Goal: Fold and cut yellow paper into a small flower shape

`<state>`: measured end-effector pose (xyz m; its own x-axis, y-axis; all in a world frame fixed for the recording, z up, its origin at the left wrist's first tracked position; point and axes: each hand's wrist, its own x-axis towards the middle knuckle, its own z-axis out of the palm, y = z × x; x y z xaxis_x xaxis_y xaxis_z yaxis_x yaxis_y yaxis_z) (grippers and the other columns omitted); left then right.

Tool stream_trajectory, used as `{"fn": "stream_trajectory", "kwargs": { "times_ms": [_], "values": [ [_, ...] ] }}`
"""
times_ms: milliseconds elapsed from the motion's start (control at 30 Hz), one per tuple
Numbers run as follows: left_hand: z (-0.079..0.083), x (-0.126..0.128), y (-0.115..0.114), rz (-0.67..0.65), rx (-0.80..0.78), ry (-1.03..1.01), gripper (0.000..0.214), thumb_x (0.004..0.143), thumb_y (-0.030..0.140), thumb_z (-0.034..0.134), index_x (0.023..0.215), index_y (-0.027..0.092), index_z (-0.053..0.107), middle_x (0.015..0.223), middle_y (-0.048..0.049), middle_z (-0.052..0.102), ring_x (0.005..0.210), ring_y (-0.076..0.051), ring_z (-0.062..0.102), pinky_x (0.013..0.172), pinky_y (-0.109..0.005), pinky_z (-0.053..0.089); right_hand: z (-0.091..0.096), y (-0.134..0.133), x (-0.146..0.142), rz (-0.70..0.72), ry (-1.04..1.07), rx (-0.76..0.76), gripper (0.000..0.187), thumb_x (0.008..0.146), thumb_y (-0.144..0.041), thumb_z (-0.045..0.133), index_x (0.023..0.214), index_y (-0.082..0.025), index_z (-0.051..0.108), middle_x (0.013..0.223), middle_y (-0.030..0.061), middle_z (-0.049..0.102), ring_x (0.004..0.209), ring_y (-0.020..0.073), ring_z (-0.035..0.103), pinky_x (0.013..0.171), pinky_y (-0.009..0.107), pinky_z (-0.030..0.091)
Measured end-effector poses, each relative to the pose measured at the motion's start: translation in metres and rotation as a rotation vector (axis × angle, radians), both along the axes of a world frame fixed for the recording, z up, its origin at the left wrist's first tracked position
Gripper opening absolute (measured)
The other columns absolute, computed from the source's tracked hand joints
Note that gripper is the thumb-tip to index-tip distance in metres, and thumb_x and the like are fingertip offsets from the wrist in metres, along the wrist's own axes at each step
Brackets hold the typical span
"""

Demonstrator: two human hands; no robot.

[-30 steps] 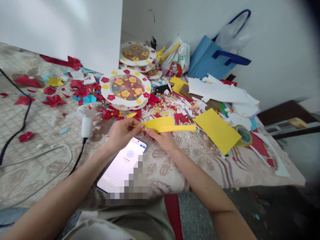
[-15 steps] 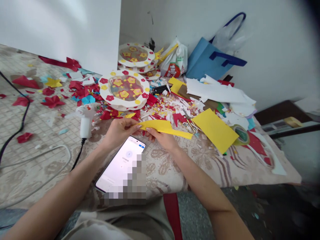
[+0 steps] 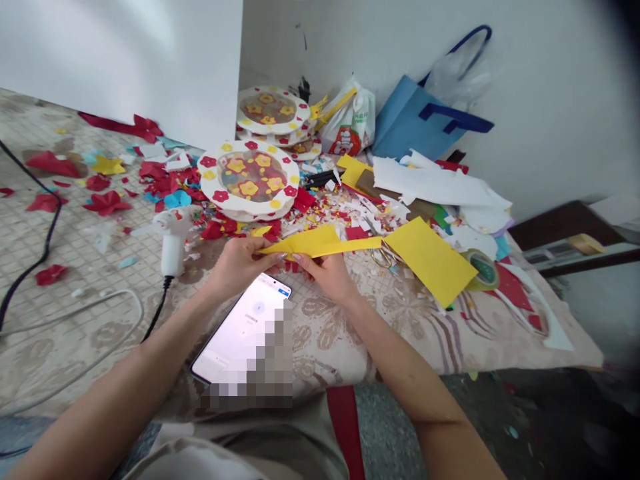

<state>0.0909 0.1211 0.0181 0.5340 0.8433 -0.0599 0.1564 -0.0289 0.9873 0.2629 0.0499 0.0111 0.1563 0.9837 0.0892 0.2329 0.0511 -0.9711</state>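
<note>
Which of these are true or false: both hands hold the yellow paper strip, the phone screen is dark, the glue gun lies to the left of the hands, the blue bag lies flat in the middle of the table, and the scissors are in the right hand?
1. Both the left hand and the right hand hold the yellow paper strip. True.
2. The phone has a dark screen. False: the screen is lit and shows white.
3. The glue gun lies to the left of the hands. True.
4. The blue bag lies flat in the middle of the table. False: it stands at the back, against the wall.
5. The scissors are in the right hand. False: they lie on the table beside the yellow sheet.
</note>
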Motion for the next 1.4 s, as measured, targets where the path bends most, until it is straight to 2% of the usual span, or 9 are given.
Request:
{"fn": "stream_trajectory", "kwargs": {
  "times_ms": [200, 400, 467, 533, 667, 900, 1033, 1167, 1400],
  "values": [
    [0.003, -0.006, 0.004, 0.026, 0.058, 0.043, 0.031, 0.070, 0.046, 0.069, 0.068, 0.015, 0.065, 0.066, -0.0059, 0.070, 0.058, -0.018, 0.066, 0.054, -0.025, 0.054, -0.001, 0.001, 0.007, -0.030, -0.028, 0.036, 0.023, 0.081, -0.042, 0.060, 0.083, -0.019, 0.063, 0.067, -0.0006, 0.060, 0.048, 0.0102, 0.046, 0.045, 0.023, 0.040],
    [0.011, -0.013, 0.011, 0.130, 0.040, -0.053, 0.032, 0.071, 0.047, 0.070, 0.073, 0.015, 0.067, 0.070, -0.0054, 0.071, 0.059, -0.014, 0.065, 0.059, -0.023, 0.054, 0.000, 0.000, 0.027, -0.206, 0.079, 0.014, 0.030, 0.077, -0.048, 0.063, 0.075, -0.018, 0.061, 0.058, -0.0012, 0.058, 0.046, 0.0105, 0.047, 0.042, 0.022, 0.038],
    [0.011, -0.011, 0.010, 0.122, 0.016, -0.073, 0.035, 0.073, 0.049, 0.068, 0.080, 0.014, 0.068, 0.074, -0.0063, 0.072, 0.062, -0.014, 0.066, 0.061, -0.023, 0.055, 0.001, -0.001, 0.028, -0.189, 0.102, 0.003, 0.030, 0.076, -0.048, 0.064, 0.076, -0.019, 0.061, 0.058, -0.0015, 0.058, 0.046, 0.0104, 0.048, 0.042, 0.022, 0.038],
    [0.010, -0.009, 0.008, 0.047, -0.008, -0.069, 0.038, 0.072, 0.050, 0.068, 0.084, 0.013, 0.068, 0.077, -0.0072, 0.072, 0.066, -0.016, 0.067, 0.063, -0.024, 0.055, 0.001, -0.003, 0.024, -0.128, 0.093, -0.008, 0.029, 0.076, -0.047, 0.064, 0.077, -0.019, 0.061, 0.058, -0.0017, 0.058, 0.046, 0.0102, 0.048, 0.042, 0.022, 0.038],
    [0.007, -0.008, 0.006, -0.072, 0.012, -0.024, 0.035, 0.073, 0.048, 0.069, 0.073, 0.013, 0.065, 0.069, -0.0065, 0.070, 0.061, -0.014, 0.066, 0.058, -0.022, 0.054, 0.000, -0.004, 0.015, -0.042, 0.042, -0.004, 0.025, 0.078, -0.044, 0.063, 0.083, -0.019, 0.063, 0.066, -0.0007, 0.061, 0.050, 0.0105, 0.050, 0.045, 0.022, 0.040],
    [0.011, -0.009, 0.008, 0.012, -0.028, -0.083, 0.036, 0.075, 0.050, 0.066, 0.076, 0.013, 0.066, 0.071, -0.0061, 0.070, 0.060, -0.014, 0.065, 0.058, -0.022, 0.054, 0.002, -0.004, 0.028, -0.140, 0.115, -0.001, 0.027, 0.077, -0.045, 0.064, 0.078, -0.018, 0.061, 0.060, -0.0019, 0.059, 0.047, 0.0100, 0.049, 0.042, 0.021, 0.038],
    [0.009, -0.007, 0.006, -0.080, -0.012, -0.062, 0.042, 0.075, 0.054, 0.064, 0.083, 0.013, 0.066, 0.077, -0.0082, 0.071, 0.065, -0.016, 0.066, 0.059, -0.023, 0.053, 0.004, -0.005, 0.024, -0.050, 0.053, -0.013, 0.025, 0.078, -0.044, 0.063, 0.078, -0.019, 0.062, 0.059, -0.0020, 0.058, 0.046, 0.0097, 0.047, 0.043, 0.022, 0.037],
    [0.006, -0.007, 0.004, -0.155, 0.064, 0.009, 0.036, 0.078, 0.050, 0.063, 0.072, 0.014, 0.065, 0.067, -0.0056, 0.069, 0.058, -0.013, 0.063, 0.054, -0.020, 0.051, 0.002, -0.005, 0.017, 0.017, 0.000, -0.009, 0.023, 0.079, -0.041, 0.062, 0.087, -0.019, 0.064, 0.067, -0.0006, 0.061, 0.049, 0.0100, 0.047, 0.045, 0.022, 0.038],
    [0.008, -0.007, 0.006, -0.165, 0.035, -0.018, 0.037, 0.082, 0.049, 0.058, 0.075, 0.014, 0.066, 0.068, -0.0037, 0.070, 0.060, -0.014, 0.065, 0.056, -0.020, 0.052, -0.001, -0.003, 0.020, -0.024, -0.055, 0.000, 0.028, 0.079, -0.043, 0.063, 0.070, -0.016, 0.060, 0.058, -0.0010, 0.056, 0.048, 0.0098, 0.046, 0.045, 0.023, 0.037]
  ]
}}
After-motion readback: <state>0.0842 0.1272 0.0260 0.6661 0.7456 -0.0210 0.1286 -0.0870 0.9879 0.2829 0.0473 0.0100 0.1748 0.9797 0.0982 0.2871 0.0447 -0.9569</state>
